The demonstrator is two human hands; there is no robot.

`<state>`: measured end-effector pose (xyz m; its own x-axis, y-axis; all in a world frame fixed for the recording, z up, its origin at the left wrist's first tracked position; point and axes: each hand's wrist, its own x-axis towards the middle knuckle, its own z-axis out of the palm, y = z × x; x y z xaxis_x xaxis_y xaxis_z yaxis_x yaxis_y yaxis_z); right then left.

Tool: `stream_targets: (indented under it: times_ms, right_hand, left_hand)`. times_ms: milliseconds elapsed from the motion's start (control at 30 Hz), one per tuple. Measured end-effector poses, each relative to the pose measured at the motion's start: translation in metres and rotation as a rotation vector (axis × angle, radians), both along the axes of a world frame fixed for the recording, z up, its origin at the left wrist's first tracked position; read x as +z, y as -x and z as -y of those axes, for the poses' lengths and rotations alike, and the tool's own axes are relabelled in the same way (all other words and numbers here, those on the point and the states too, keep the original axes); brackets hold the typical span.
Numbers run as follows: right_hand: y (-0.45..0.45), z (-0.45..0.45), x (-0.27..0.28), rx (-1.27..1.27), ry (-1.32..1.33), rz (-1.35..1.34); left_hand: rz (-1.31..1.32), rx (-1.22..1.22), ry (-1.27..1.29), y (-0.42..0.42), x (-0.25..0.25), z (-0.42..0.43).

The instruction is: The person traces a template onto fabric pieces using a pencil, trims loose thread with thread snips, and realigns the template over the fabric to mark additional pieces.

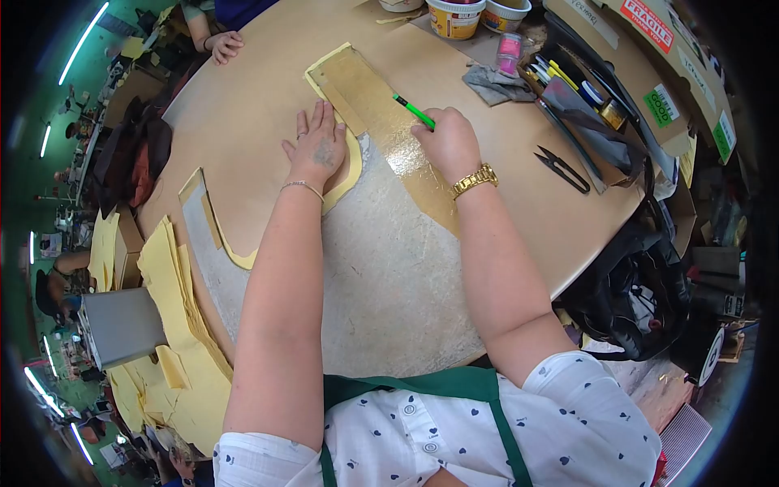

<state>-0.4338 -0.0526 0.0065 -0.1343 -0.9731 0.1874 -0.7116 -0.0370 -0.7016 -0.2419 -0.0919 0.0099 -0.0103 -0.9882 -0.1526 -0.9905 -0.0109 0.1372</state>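
My left hand (318,148) lies flat, fingers spread, on the yellow-edged curve of a large grey sheet (389,284) and the brown tabletop beside it. My right hand (449,144) is closed around a thin green stick (415,112) with a dark end; its other end is hidden in the fist, so I cannot tell if it is a pencil or a brush. Beneath that hand, a tan strip (361,85) along the sheet shines as if wet. A narrower arm of the sheet (199,219), with a yellow edge, reaches out to the left.
Black thread snips (562,169) lie at right, near an open box of pens (560,73). A grey rag (497,84), a pink bottle (509,53) and tubs (454,18) stand behind. Yellow sheets (182,300) are stacked at left. Another person's hand (224,46) rests on the far table edge.
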Motion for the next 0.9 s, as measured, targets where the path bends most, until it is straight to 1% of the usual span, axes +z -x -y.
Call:
stream_targets:
  times_ms: [167, 367, 533, 633, 667, 767, 800, 900]
  right_hand:
    - [0.000, 0.001, 0.000, 0.004, 0.009, 0.033]
    - [-0.001, 0.002, 0.003, 0.034, -0.038, -0.119]
    - [-0.002, -0.001, 0.001, 0.015, 0.030, -0.105]
    - [-0.002, 0.005, -0.001, 0.023, 0.041, -0.049]
    - [-0.001, 0.007, -0.002, 0.038, -0.004, -0.041]
    - [-0.001, 0.010, -0.005, 0.061, -0.102, 0.007]
    - [-0.002, 0.009, -0.001, 0.076, -0.113, 0.004]
    - [-0.002, 0.008, 0.001, 0.107, -0.091, -0.085]
  left_hand:
    - [0.014, 0.024, 0.016, 0.000, -0.002, 0.007]
    - [0.028, 0.016, 0.043, 0.001, -0.005, 0.006]
    - [0.000, -0.010, 0.015, -0.004, -0.003, 0.007]
    - [-0.589, -0.117, 0.024, -0.041, -0.012, 0.006]
    - [-0.907, -0.072, 0.109, -0.048, -0.002, -0.009]
    - [-0.710, -0.023, 0.299, -0.108, 0.009, -0.041]
    - [-0.684, 0.039, 0.365, -0.132, 0.005, -0.049]
    - [-0.509, 0.136, 0.533, -0.201, -0.004, -0.067]
